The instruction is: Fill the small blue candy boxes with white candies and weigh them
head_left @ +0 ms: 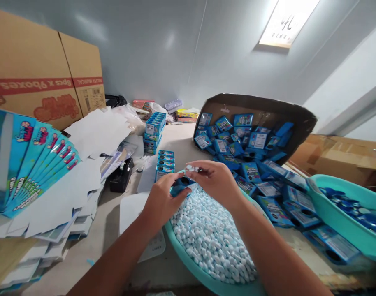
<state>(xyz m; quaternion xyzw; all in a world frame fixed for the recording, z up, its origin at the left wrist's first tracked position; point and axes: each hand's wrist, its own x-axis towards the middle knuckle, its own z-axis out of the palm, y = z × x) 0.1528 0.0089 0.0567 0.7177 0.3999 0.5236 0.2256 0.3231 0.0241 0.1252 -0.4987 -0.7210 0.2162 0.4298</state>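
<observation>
Above the far rim of the basin [220, 288], my left hand [161, 201] grips a small blue box [179, 188]; my right hand [217, 179] pinches some white candies [191, 167] just over it. A loose pinch could drop them beside the opening.

The left hand [161, 201] hides most of the small blue container [179, 188] it grips.

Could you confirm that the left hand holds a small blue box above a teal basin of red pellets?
Not quite: the head view shows white and pale blue pellets in the teal basin, not red; the left hand does hold the small blue box.
</observation>
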